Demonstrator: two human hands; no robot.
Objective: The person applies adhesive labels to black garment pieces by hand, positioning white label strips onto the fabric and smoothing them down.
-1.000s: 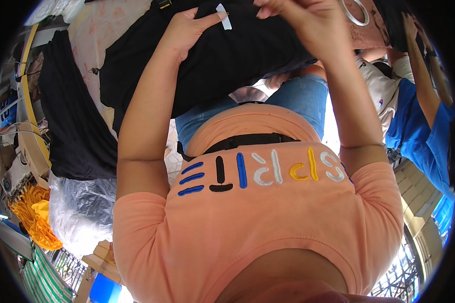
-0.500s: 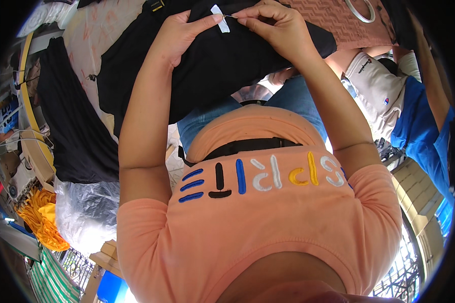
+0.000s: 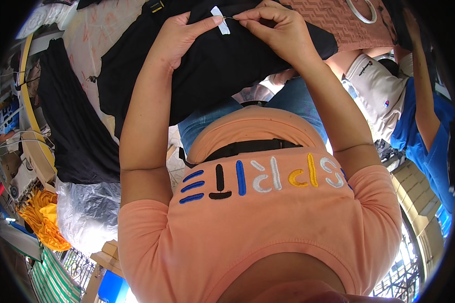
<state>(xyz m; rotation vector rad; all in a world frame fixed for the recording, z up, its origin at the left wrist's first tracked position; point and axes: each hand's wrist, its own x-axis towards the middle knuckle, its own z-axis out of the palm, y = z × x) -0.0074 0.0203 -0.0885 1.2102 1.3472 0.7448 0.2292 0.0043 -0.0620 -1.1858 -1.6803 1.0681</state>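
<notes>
A black garment (image 3: 212, 70) is spread over the table and hangs down toward my lap. My left hand (image 3: 184, 38) is closed on its cloth, the thumb pressed against a small white strip (image 3: 221, 21) lying on the black cloth. Between the thumb and fingers of my right hand (image 3: 278, 28) is a thin needle (image 3: 230, 18), its other end at the white strip beside my left thumb. Whether it passes through the cloth is too small to tell.
A black cloth (image 3: 76, 116) hangs at the left, above a clear plastic bag (image 3: 86, 212) and an orange bundle (image 3: 43, 217). A white tape roll (image 3: 363, 11) rests on the brownish patterned cover (image 3: 333, 28) at the far right. Close by on the right is a co-worker in a blue shirt (image 3: 424, 136).
My hands keep almost the same place and grip at the white strip. On the right, the co-worker's arm and blue sleeve have shifted.
</notes>
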